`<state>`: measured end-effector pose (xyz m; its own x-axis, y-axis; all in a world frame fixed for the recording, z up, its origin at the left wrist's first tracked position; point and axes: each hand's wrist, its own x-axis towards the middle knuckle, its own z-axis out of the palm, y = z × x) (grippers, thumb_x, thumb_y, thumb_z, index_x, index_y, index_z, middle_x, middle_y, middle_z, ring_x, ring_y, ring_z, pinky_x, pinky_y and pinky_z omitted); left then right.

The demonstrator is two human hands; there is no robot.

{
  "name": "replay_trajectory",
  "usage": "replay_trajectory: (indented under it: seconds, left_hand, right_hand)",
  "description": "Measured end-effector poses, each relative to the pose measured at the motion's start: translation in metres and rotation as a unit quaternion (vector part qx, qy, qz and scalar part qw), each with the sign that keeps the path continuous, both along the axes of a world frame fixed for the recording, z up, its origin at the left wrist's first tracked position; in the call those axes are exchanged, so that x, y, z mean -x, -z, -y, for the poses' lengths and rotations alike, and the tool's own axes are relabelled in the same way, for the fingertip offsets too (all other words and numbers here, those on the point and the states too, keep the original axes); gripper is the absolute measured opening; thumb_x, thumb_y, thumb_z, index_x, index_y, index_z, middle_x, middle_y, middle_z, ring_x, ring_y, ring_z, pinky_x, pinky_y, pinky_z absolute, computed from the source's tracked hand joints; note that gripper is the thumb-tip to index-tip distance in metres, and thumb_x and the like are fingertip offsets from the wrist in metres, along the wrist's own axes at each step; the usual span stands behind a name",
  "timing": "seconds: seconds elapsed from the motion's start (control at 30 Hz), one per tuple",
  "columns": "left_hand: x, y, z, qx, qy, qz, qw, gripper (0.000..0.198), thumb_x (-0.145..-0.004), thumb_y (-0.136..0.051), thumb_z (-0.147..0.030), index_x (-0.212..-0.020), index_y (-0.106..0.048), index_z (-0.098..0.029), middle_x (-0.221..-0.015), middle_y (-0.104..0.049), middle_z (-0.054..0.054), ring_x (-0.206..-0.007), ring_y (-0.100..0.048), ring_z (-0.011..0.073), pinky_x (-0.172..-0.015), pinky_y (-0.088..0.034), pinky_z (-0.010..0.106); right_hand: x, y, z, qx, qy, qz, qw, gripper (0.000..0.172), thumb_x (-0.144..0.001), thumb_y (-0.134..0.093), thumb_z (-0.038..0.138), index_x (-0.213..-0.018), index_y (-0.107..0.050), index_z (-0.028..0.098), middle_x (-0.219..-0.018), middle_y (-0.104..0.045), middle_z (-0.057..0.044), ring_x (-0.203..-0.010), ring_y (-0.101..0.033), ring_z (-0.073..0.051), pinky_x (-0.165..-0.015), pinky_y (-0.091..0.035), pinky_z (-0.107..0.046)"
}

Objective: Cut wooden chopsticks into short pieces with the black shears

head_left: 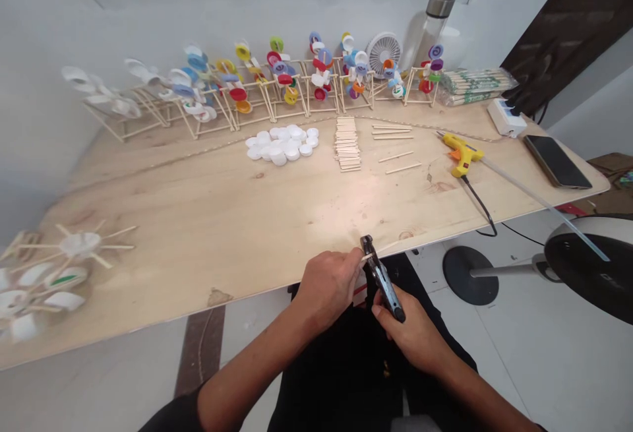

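Observation:
At the table's front edge my left hand (332, 283) pinches a thin wooden stick (388, 247). My right hand (410, 326) is wrapped round a pair of pliers (384, 280) with a dark head and metallic handles. The stick passes at the jaws of the pliers; whether they bite into it I cannot tell. Beyond my hands lie a stack of short wooden sticks (347, 145), a few longer loose sticks (392, 132) and a cluster of white bottle caps (281, 144).
Stick frames with coloured cap wheels (284, 79) line the back. A yellow glue gun (462, 153), phone (556, 160), power adapter (507, 117) and bagged sticks (475, 84) are on the right. White-cap wheels (80, 245) lie at left. A black fan (593, 260) stands beside the table.

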<state>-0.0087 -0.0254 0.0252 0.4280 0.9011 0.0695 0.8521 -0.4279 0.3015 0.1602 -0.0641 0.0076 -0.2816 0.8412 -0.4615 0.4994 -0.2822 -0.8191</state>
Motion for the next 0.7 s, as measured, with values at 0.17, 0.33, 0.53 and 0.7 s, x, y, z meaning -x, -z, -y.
replay_trajectory:
  seconds: [0.17,0.33,0.53,0.7]
  left_hand:
    - [0.0003,-0.0004,-0.0012,0.005,0.002,-0.009,1.0,0.022,-0.089,-0.029,-0.021,-0.077,-0.048,-0.02,-0.056,-0.058,0.0,-0.05,-0.051,0.0158,-0.047,-0.034,0.026]
    - [0.0001,-0.0015,-0.0019,0.011,0.001,-0.018,1.0,0.024,-0.09,-0.028,-0.022,-0.077,-0.048,-0.019,-0.056,-0.058,0.001,-0.05,-0.052,0.0166,-0.047,-0.034,0.027]
    - [-0.0002,-0.0022,-0.0034,0.028,0.003,-0.029,0.999,0.022,-0.089,-0.03,-0.023,-0.079,-0.049,-0.019,-0.057,-0.059,0.0,-0.05,-0.052,0.0162,-0.045,-0.032,0.026]
    - [-0.0004,-0.0034,-0.0047,0.055,-0.003,-0.043,0.998,0.019,-0.088,-0.032,-0.022,-0.081,-0.05,-0.019,-0.059,-0.06,0.001,-0.052,-0.054,0.0167,-0.047,-0.034,0.025]
  right_hand:
    - [0.0003,0.0,-0.0007,0.004,0.004,0.001,1.0,0.006,-0.081,-0.047,0.024,-0.078,-0.052,0.02,-0.061,-0.051,0.004,-0.051,-0.048,-0.011,-0.053,-0.04,-0.022]
    - [0.0003,-0.0006,-0.0015,0.007,0.005,0.002,1.0,0.007,-0.08,-0.047,0.024,-0.077,-0.052,0.02,-0.06,-0.051,0.004,-0.051,-0.048,-0.011,-0.053,-0.039,-0.022]
    - [0.0004,0.0012,-0.0015,0.003,0.004,0.004,1.0,0.006,-0.08,-0.047,0.024,-0.077,-0.052,0.02,-0.061,-0.052,0.003,-0.051,-0.049,-0.011,-0.054,-0.039,-0.022]
    - [0.0004,0.002,-0.0028,0.002,0.003,0.003,1.0,0.006,-0.08,-0.047,0.024,-0.076,-0.051,0.02,-0.061,-0.052,0.004,-0.052,-0.049,-0.011,-0.054,-0.039,-0.021]
